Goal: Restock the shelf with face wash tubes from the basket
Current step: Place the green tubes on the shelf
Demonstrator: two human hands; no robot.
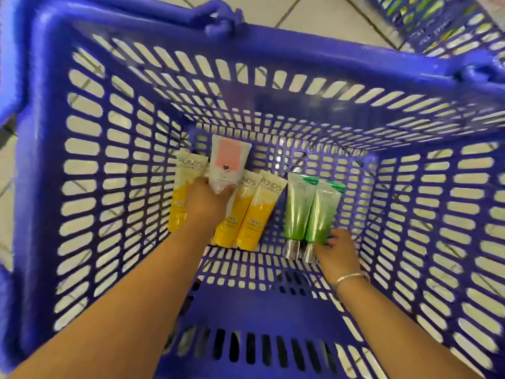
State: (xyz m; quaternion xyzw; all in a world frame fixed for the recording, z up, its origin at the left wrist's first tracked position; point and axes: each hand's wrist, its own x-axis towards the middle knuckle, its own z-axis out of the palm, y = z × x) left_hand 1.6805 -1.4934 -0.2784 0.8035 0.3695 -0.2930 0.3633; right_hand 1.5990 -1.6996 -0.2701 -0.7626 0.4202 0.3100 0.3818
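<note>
1. The pink tube [228, 162] is sitting in the left hand [209, 202], pinched at its cap end between thumb and fingers, its crimped end pointing away from the person.
2. Three yellow tubes [252, 214] are lying on the basket [273, 45] floor, one partly under the left hand and two just to its right, caps toward the person.
3. Two green tubes [310, 212] are lying side by side further right; the right hand [337, 250] is touching the nearer one with curled fingers by its silver cap, though whether it is truly gripping I cannot tell.
4. The step in hand looks like picking stock out of the basket; the shelf is not showing.
5. Next, both hands are likely needing a firm hold, then lifting clear of the high slotted walls without knocking the neighbouring tubes.
</note>
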